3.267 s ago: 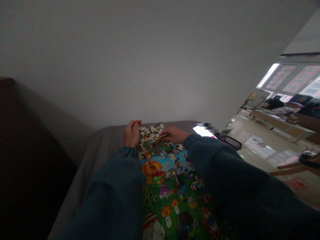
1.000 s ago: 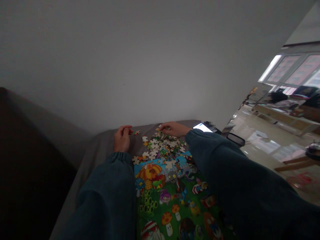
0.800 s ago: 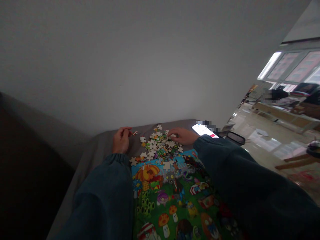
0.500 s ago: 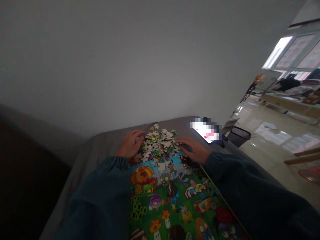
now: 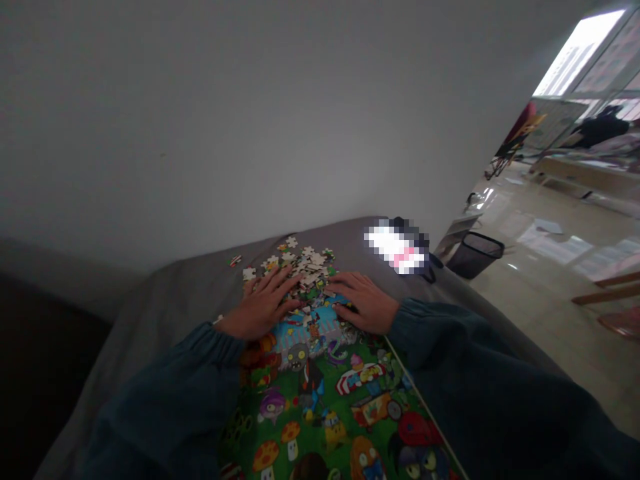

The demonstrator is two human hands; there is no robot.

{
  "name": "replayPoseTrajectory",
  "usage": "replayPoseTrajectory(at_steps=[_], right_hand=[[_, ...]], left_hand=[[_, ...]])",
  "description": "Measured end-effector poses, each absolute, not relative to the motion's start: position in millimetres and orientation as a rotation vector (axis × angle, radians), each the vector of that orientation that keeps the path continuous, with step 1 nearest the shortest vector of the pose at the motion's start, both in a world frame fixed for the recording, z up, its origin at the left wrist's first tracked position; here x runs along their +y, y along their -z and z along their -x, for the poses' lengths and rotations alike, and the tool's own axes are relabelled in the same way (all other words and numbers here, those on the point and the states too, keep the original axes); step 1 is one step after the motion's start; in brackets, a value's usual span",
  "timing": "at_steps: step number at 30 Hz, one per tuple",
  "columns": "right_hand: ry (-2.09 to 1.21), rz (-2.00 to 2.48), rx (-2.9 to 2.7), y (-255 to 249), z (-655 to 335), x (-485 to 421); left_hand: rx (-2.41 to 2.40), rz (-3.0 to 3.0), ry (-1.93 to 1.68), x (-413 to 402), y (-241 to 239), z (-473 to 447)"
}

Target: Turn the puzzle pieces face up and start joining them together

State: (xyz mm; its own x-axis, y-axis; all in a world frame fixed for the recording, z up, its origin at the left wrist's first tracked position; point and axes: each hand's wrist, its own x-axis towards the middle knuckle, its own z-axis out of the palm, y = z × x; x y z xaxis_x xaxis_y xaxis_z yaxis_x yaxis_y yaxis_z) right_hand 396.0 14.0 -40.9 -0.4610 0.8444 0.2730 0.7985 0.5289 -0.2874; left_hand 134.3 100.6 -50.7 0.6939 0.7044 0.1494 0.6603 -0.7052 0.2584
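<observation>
A colourful cartoon jigsaw puzzle lies on a grey cloth-covered surface, its near part assembled. A heap of loose puzzle pieces lies at its far end. My left hand rests flat at the left side of the heap, fingers spread over the pieces. My right hand lies flat at the right side of the heap, fingers stretched out. Neither hand holds anything. A single loose piece lies apart at the far left.
A lit phone lies on the surface beyond my right hand. A dark waste bin stands on the shiny floor to the right. A plain wall rises behind the surface. Dark furniture fills the lower left.
Both hands came back from the far side of the heap and went flat on either side of it. My left hand let go of a small piece. The view tipped down.
</observation>
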Motion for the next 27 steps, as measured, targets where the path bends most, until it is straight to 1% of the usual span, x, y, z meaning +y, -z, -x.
replayPoseTrajectory(at_steps=[3, 5, 9, 10, 11, 13, 15, 18, 20, 23, 25, 27], right_hand=[[-0.154, 1.482, -2.328, 39, -397, 16], [-0.183, 1.504, -2.321, 39, -399, 19], [-0.277, 1.405, -2.342, 42, -404, 24], [-0.310, 1.371, -2.357, 43, -406, 25], [-0.346, 1.334, -2.373, 43, -407, 25], [-0.416, 1.252, -2.410, 42, -409, 24], [-0.471, 1.196, -2.440, 40, -410, 22], [-0.530, 1.190, -2.484, 35, -411, 18], [-0.530, 1.217, -2.513, 32, -410, 14], [-0.357, 1.209, -2.512, 25, -402, 5], [-0.223, 1.094, -2.501, 20, -391, -4], [-0.178, 0.919, -2.536, 17, -377, -14]], left_hand=[[1.242, -2.711, -0.418, 108, 42, -127], [1.295, -2.721, -0.449, 109, 19, -117], [1.359, -2.755, -0.580, 98, -42, -92], [1.319, -2.756, -0.611, 93, -51, -88], [1.275, -2.755, -0.571, 87, -54, -85], [1.196, -2.747, -0.415, 72, -46, -82], [1.146, -2.710, -0.269, 54, -26, -83], [1.176, -2.620, -0.265, 26, 4, -89], [1.201, -2.606, -0.286, 10, 16, -94], [1.159, -2.660, -0.295, 0, 24, -97], [1.145, -2.692, -0.321, 2, 29, -96], [1.140, -2.721, -0.341, 6, 36, -92]])
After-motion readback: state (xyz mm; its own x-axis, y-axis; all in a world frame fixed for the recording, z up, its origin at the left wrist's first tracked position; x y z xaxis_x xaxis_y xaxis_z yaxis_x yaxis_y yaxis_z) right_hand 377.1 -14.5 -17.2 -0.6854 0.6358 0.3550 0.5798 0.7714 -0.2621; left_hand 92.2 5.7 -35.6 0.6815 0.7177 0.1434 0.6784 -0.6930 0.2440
